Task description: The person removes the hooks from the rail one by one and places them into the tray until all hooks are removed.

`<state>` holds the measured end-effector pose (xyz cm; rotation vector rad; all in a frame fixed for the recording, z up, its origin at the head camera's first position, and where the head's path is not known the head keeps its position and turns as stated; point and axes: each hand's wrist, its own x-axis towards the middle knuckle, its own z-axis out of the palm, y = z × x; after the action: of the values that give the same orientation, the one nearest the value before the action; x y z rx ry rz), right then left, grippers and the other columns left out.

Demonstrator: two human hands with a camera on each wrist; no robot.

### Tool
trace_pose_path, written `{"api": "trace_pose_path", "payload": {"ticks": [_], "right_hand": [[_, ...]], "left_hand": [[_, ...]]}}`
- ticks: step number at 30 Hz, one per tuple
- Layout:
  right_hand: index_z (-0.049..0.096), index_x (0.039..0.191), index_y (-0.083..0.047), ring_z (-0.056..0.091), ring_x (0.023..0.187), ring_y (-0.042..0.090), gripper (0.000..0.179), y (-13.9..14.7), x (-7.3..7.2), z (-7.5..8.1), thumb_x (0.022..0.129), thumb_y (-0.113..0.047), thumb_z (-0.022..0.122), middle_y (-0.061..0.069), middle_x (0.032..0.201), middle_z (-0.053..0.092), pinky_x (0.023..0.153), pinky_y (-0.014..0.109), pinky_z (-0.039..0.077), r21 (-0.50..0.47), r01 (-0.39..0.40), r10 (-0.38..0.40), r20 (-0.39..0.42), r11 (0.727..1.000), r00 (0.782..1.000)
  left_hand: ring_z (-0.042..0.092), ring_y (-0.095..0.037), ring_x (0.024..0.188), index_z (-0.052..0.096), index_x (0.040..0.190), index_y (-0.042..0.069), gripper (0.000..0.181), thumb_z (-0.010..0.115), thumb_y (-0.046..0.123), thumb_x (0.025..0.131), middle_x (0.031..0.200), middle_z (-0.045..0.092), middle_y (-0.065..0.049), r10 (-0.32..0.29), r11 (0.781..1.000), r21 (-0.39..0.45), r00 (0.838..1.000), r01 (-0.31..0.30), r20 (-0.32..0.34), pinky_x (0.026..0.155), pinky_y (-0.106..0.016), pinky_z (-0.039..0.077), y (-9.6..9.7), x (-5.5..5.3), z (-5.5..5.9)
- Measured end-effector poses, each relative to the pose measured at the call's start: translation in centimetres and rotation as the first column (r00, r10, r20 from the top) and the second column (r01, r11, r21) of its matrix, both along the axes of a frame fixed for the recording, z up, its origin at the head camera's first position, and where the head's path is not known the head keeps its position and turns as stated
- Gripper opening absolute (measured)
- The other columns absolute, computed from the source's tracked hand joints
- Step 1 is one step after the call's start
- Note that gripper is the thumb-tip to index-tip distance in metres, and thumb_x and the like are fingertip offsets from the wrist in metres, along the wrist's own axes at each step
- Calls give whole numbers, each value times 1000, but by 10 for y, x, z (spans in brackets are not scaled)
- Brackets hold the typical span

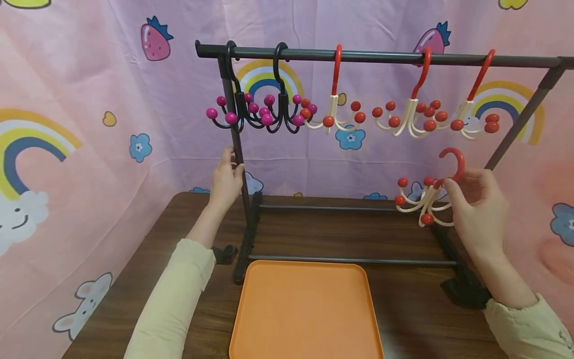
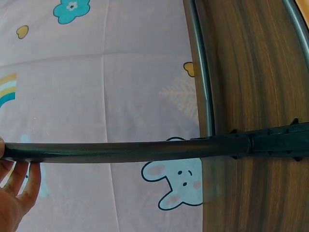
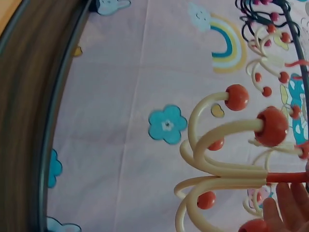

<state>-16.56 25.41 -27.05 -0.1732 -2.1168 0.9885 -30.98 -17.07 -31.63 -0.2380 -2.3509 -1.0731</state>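
Here the right hand [image 1: 482,214] pinches a hanger [image 1: 430,195] (tilted).

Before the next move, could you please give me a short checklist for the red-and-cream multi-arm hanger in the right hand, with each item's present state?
1. Right hand grips the red-and-cream multi-arm hanger by its red stem: ok.
2. Its curved red hook is over the long black rail: not ok; it is below the rail.
3. Left hand holds the slim black upright post: ok.
4. Rail has a bare stretch beyond the rightmost hung red-and-cream hanger: ok.
5. Two black-and-magenta hangers hang on the rail: ok.
6. Right black rack foot is fixed to the brown wood-grain table: cannot tell.
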Motion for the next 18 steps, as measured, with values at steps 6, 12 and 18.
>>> {"api": "trace_pose_path", "payload": {"ticks": [6, 12, 18], "right_hand": [[58, 104, -3, 52, 75, -15, 27, -13, 7, -17, 83, -18, 66, -32, 85, 52, 62, 3, 39, 34, -86, 88, -55, 996, 995], [60, 102, -3, 55, 78, -15, 24, -27, 13, -37, 81, -12, 68, -20, 88, 59, 68, 2, 41, 19, -155, 156, -42, 988, 987], [60, 103, -8, 56, 80, -15, 25, -41, 17, -59, 81, -13, 68, 0, 93, 67, 68, 4, 42, -25, -200, 201, 36, 980, 979]], "left_hand": [[58, -32, 100, 37, 127, 7, 37, 49, 10, 93, 114, 54, -18, -5, 1000, 9, 1000, 5, -3, 81, -45, 49, 0, 0, -1], [59, -32, 99, 37, 127, 7, 36, 49, 11, 93, 115, 53, -18, -6, 1000, 8, 1000, 6, 0, 81, -46, 49, 1, 0, 0], [59, -32, 99, 37, 126, 7, 35, 48, 11, 93, 115, 53, -18, -1, 1000, 1, 1000, 1, -1, 81, -45, 49, 0, 0, 0]]}}
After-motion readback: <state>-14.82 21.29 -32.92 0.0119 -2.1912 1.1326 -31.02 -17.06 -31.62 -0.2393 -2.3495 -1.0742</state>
